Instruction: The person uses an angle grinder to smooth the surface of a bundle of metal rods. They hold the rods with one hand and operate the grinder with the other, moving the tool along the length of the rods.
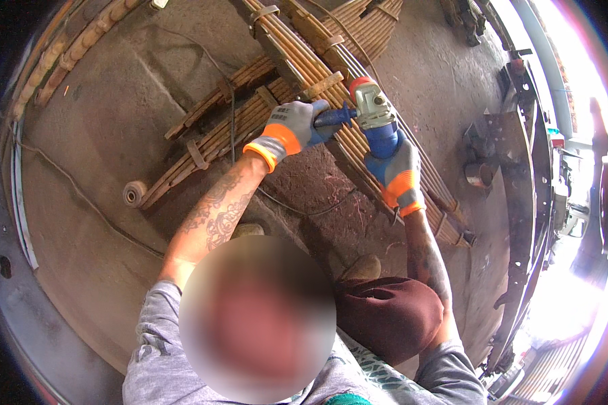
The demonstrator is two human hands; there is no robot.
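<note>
With both gloved hands I hold a blue and silver angle grinder [375,113] over stacks of rusty leaf springs. My left hand [294,128], in a grey, blue and orange glove, is wrapped round the blue side handle [335,117]. Around the blue body of the tool closes my right hand [400,166], gloved alike. The grinder's head, with a red edge at its top, lies over the long leaf spring pack [331,74] that runs diagonally beneath it. Whether its disc touches the metal is hidden. A metal clamp band [322,86] crosses the pack just beside the head.
Another leaf spring pack [216,135] with a rolled eye end lies to the left. A power cable [232,108] loops across the floor between the packs. Metal beams stand along the right, near a short pipe piece [478,175]. Thick rusty bars [81,54] lie at far left.
</note>
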